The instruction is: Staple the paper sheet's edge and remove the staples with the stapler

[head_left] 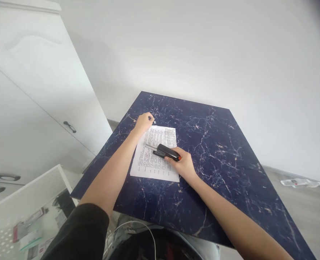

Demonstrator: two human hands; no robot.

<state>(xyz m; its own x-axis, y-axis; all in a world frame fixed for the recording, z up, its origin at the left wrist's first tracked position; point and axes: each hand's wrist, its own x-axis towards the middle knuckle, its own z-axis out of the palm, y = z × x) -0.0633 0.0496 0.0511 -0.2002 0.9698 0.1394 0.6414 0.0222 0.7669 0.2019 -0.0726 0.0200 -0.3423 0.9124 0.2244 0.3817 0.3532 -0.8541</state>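
A printed sheet of paper (156, 153) lies on a dark blue marbled table (216, 151). My right hand (184, 164) is closed round a black stapler (165, 151) with an orange end, its metal tray slid out, resting over the middle of the sheet. My left hand (143, 122) is at the sheet's far left corner, fingers pinched on something small and dark that I cannot make out. A tiny white bit (154, 122) lies beside those fingers.
White cabinets with dark handles (69, 126) stand at the left. A white perforated shelf (27, 213) with packets is at the lower left. A white cable (149, 231) runs below the table's near edge. Clear wrapping (301, 182) lies on the floor, right.
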